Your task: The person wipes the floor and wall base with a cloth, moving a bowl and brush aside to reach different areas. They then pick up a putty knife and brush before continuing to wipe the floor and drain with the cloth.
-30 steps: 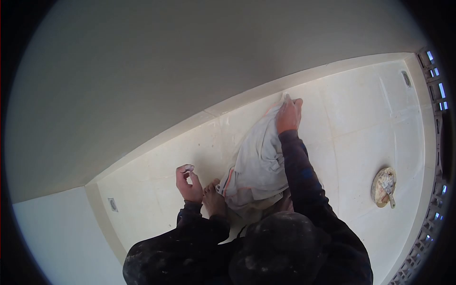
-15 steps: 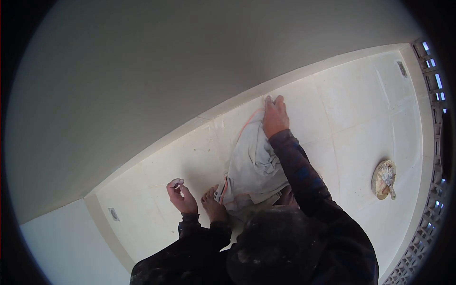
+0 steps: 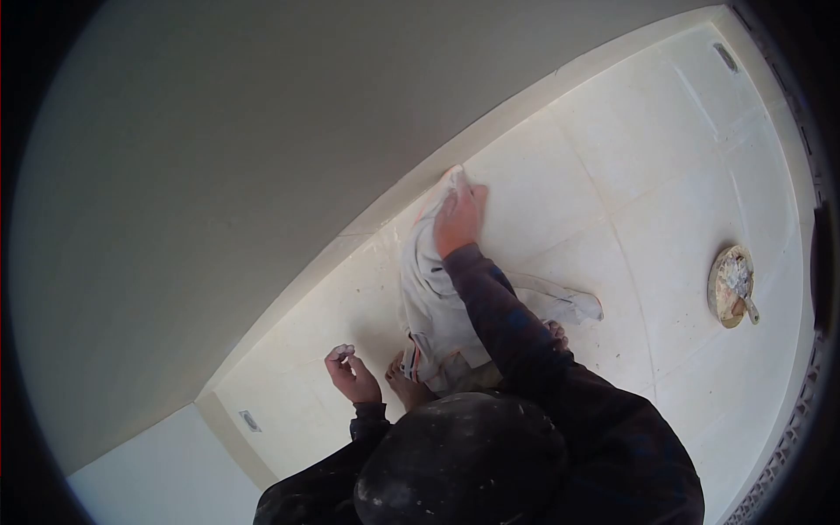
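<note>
My right hand point(image 3: 460, 217) grips a light grey cloth point(image 3: 437, 302) with orange edging, pressing a bunched end of it at the tiled skirting point(image 3: 521, 103). Folds of the cloth trail down over the floor between my feet, and another end spreads out to the right. Off to the left, my left hand point(image 3: 353, 376) hovers near a bare foot point(image 3: 409, 385), its fingers curled together. White residue coats its fingertips, and I cannot tell whether something small is pinched there.
Pale floor tiles point(image 3: 569, 201) run along a grey wall point(image 3: 227, 175). To the right lies a round pan point(image 3: 724, 284) of whitish paste with a small scraper point(image 3: 752, 311) in it. Drains point(image 3: 725, 58) sit at both ends. A dark, white-specked rounded shape point(image 3: 464, 459) blocks the lower middle.
My right hand has moved left along the skirting with the cloth, whose right end now shows spread on the floor. My left hand stays curled. The view has turned and shifted.
</note>
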A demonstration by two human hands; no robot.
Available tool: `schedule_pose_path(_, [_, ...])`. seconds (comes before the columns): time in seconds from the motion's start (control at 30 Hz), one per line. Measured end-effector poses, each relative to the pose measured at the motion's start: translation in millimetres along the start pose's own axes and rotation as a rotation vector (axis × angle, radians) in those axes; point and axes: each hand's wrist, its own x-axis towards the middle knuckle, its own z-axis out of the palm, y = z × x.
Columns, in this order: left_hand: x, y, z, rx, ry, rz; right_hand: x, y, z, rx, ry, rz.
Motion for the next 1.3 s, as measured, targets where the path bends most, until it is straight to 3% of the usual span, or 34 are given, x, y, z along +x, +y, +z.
schedule_pose_path(0.03, [-2,0,-3,0.014,-0.01,-0.005,-2,-15,16,-0.1,-0.081,0.009])
schedule_pose_path(0.07, [-3,3,-3,0.017,-0.005,-0.004,-20,7,67,0.053,-0.031,0.143])
schedule_pose_path(0.17, [5,5,-1,0.025,-0.035,0.014,-64,3,84,0.059,-0.175,0.129])
schedule_pose_path(0.23, [6,11,2,0.037,-0.079,0.029,-88,25,113,0.24,-0.477,0.21])
schedule_pose_path(0.27, [8,16,4,0.047,-0.096,0.005,-75,16,97,0.246,-0.464,0.213])
schedule_pose_path(0.33, [8,14,-3,0.092,-0.117,-0.009,-34,-21,25,0.105,-0.008,0.068])
schedule_pose_path(0.37, [9,11,-5,0.097,-0.124,-0.007,-8,-23,7,0.254,0.138,0.149])
schedule_pose_path(0.43, [5,2,-5,0.075,-0.084,0.069,22,-14,7,0.194,0.086,0.129])
schedule_pose_path(0.53, [3,4,-3,0.058,-0.085,-0.036,-12,-43,35,0.263,0.139,0.185])
schedule_pose_path(0.6, [10,6,2,0.029,-0.101,-0.004,-58,-40,47,0.259,-0.252,0.192])
schedule_pose_path(0.7, [8,12,-1,0.045,-0.139,0.011,-62,-44,38,0.291,-0.188,0.124])
schedule_pose_path(0.77, [10,10,-4,0.077,-0.152,0.002,-21,-36,17,0.306,0.072,0.169])
schedule_pose_path(0.83, [6,3,-6,0.071,-0.071,0.003,16,-24,16,0.304,0.15,0.213])
schedule_pose_path(0.93, [-2,3,-8,0.067,-0.048,-0.029,-7,-48,36,0.254,0.112,0.273])
schedule_pose_path(1.03, [4,2,-4,0.029,-0.093,-0.025,-72,-46,58,0.321,-0.263,0.175])
schedule_pose_path(1.1, [10,7,9,0.038,-0.128,0.015,-75,-37,53,0.334,-0.305,0.179])
schedule_pose_path(1.17, [14,10,12,0.034,-0.188,0.065,-62,-13,43,0.362,-0.458,-0.003])
schedule_pose_path(1.23, [19,26,13,0.069,-0.193,0.06,-31,-10,4,0.348,-0.198,0.01])
schedule_pose_path(1.3, [15,27,6,0.145,-0.213,0.071,19,12,-17,0.163,0.25,-0.013])
